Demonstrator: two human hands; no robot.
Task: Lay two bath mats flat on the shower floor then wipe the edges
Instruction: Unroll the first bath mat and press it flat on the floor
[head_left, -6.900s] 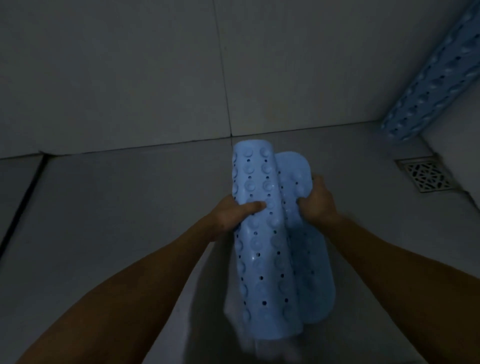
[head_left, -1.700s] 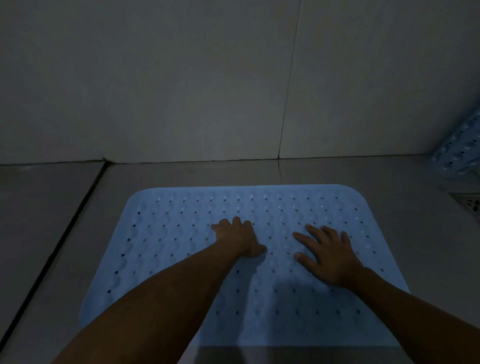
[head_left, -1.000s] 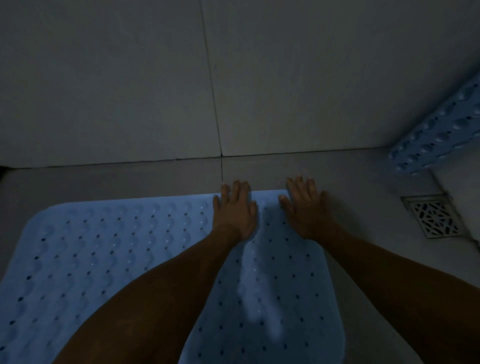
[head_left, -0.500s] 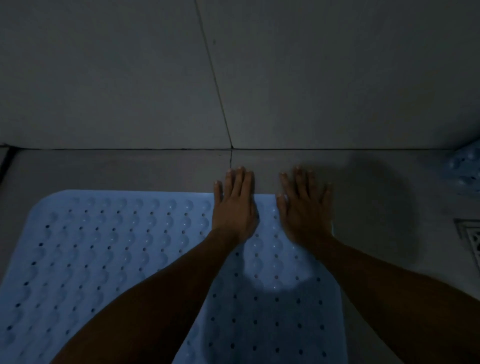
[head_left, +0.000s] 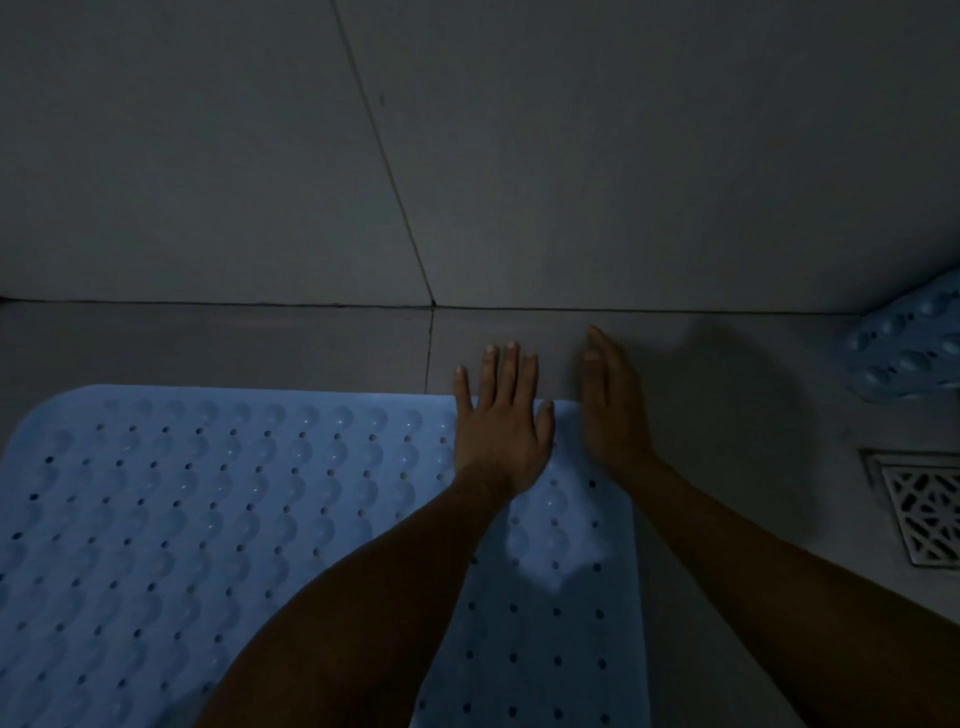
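a pale blue bath mat (head_left: 208, 519) lies spread flat on the grey shower floor (head_left: 208, 343), its far edge running parallel to the wall with a bare strip of floor between them. it is dotted with small holes and rows of round bumps, and its far left corner is rounded.

the left hand (head_left: 501, 431) rests palm down on the mat's far edge near its far right corner — fingers straight and a little spread, the tips reaching past the edge onto the floor. it holds nothing. the right hand (head_left: 610, 405) is just beside it, turned on its side with the fingers straight and together, also holding nothing; it covers the mat's far right corner, and in this dim light it is hard to tell whether it touches the mat or hangs just over it. both forearms cross the near part of the mat and hide some of it.

a second blue mat (head_left: 909, 343) shows only partly at the right edge of the view, in the far right corner of the floor against the wall (head_left: 571, 156) — bumps outward, not laid flat. a metal floor drain (head_left: 924, 506) with a patterned grate sits nearer, well apart from the first mat's right edge.
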